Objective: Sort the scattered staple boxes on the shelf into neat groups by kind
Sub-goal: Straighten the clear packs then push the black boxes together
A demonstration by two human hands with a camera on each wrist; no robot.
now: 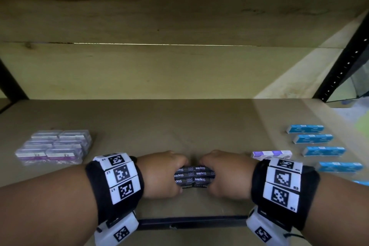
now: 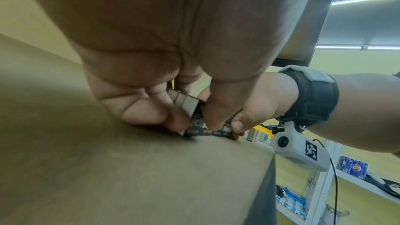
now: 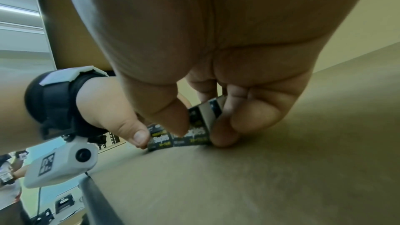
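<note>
Several black boxes marked "Staples" [image 1: 194, 175] sit packed side by side near the shelf's front edge. My left hand [image 1: 165, 173] grips the block's left end, thumb in front and fingers behind, and my right hand [image 1: 223, 173] grips its right end the same way. The left wrist view shows the black boxes [image 2: 195, 122] pinched between thumb and fingers on the board. The right wrist view shows the black boxes [image 3: 190, 134] held likewise. A group of clear purple-labelled boxes [image 1: 54, 147] stands at the left. Blue boxes [image 1: 319, 147] lie in a column at the right.
One white and purple box [image 1: 271, 154] lies just beyond my right wrist. The brown shelf board [image 1: 179, 126] runs back to a wooden rear panel [image 1: 179, 16]. Black uprights [image 1: 343, 66] frame the sides, and a dark front rail [image 1: 191, 221] runs below my wrists.
</note>
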